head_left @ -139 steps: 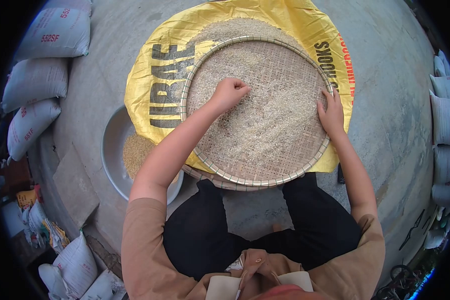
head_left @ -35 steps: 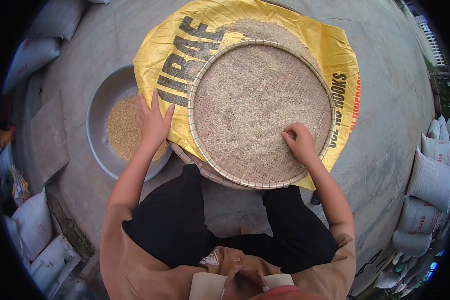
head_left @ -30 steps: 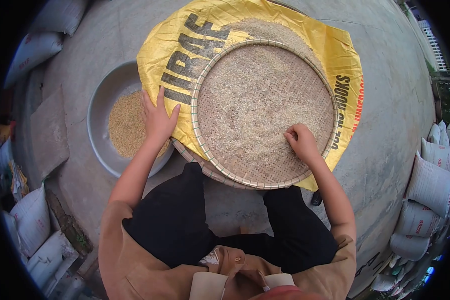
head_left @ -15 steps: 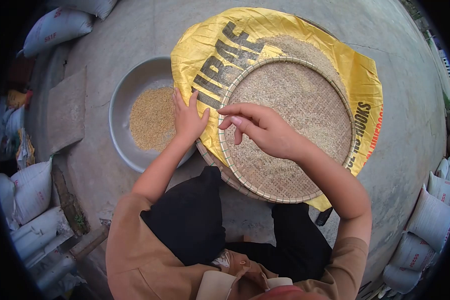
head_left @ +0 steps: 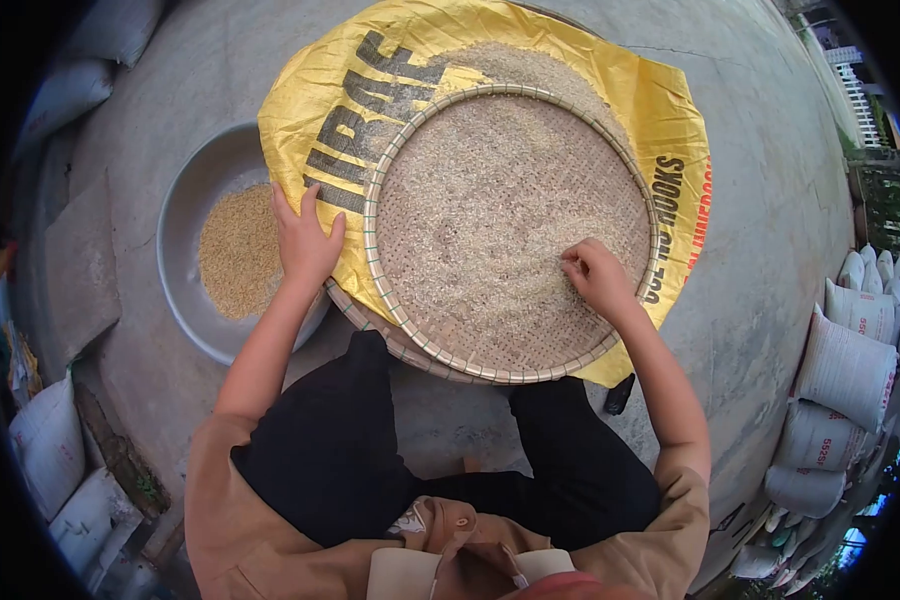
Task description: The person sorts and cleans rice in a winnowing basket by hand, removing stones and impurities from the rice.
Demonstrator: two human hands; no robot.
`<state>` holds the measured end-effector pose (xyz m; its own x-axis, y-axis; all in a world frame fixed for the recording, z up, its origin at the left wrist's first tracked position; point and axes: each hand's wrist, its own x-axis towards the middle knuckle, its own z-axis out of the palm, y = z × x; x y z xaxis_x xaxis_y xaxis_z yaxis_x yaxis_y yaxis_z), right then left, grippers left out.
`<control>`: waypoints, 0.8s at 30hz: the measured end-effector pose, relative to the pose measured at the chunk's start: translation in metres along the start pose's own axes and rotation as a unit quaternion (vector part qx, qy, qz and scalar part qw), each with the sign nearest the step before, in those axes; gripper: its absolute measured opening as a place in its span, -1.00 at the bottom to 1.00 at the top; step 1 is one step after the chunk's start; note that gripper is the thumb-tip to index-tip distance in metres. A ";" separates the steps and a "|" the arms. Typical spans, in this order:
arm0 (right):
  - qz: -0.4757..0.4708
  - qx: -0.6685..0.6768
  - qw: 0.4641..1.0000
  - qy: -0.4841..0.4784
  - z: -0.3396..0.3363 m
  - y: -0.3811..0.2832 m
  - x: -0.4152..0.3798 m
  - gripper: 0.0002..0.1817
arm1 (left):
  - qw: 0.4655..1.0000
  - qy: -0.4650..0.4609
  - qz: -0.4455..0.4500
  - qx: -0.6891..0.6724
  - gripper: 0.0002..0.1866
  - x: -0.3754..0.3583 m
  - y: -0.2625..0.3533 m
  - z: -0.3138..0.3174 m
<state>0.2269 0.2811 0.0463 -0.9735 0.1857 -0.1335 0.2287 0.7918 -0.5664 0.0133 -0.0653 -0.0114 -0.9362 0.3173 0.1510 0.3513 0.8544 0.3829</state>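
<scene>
Two bare hands at work over grain, read from left to right. Left hand (head_left: 308,240): as half a second earlier, it lies with fingers spread on the left edge of the yellow, black-lettered woven-plastic sheet (head_left: 300,110); its grip is wide, with nothing visibly held. Right hand (head_left: 605,280): the principal change. Half a second earlier it is poised over the left rim of the round, shallow tray of woven bamboo (head_left: 370,230); now it is back inside the right half, at the pale, speckled grain (head_left: 500,190) spread across the weave. Its grip is narrow, thumb and fingertips together; whether a particle sits between them is too small to tell. The return suggests that handling of the grain continues, unfinished.

Counts, left to right: one round grey metal basin (head_left: 180,250), containing one heap of golden grain (head_left: 232,255); one yellow sheet; two bamboo trays, the upper bearing the pale grain, the second, lower bamboo tray (head_left: 395,342) showing only an edge; one greyish grain pile (head_left: 530,65) on the sheet beyond; one small black object (head_left: 619,394) on the concrete floor; at far right, at least four stuffed white sacks (head_left: 845,365).
</scene>
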 end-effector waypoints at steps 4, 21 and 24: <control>0.019 0.004 1.000 -0.024 0.008 0.012 -0.009 -0.88 | 1.000 -0.012 -0.013 -0.012 -0.39 0.001 0.002 -0.001; 0.058 -0.045 0.997 -0.008 0.018 0.000 0.007 -0.86 | 1.000 -0.011 -0.010 0.006 -0.41 0.000 0.002 -0.001; 0.066 -0.032 0.997 0.008 0.010 0.001 0.010 -0.86 | 1.000 -0.012 -0.012 0.005 -0.41 0.001 0.002 -0.002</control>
<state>0.2177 0.2775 0.0364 -0.9350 0.2994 -0.1902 0.3547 0.7954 -0.4914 0.0131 -0.0640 -0.0087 -0.9446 0.3054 0.1205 0.3282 0.8664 0.3763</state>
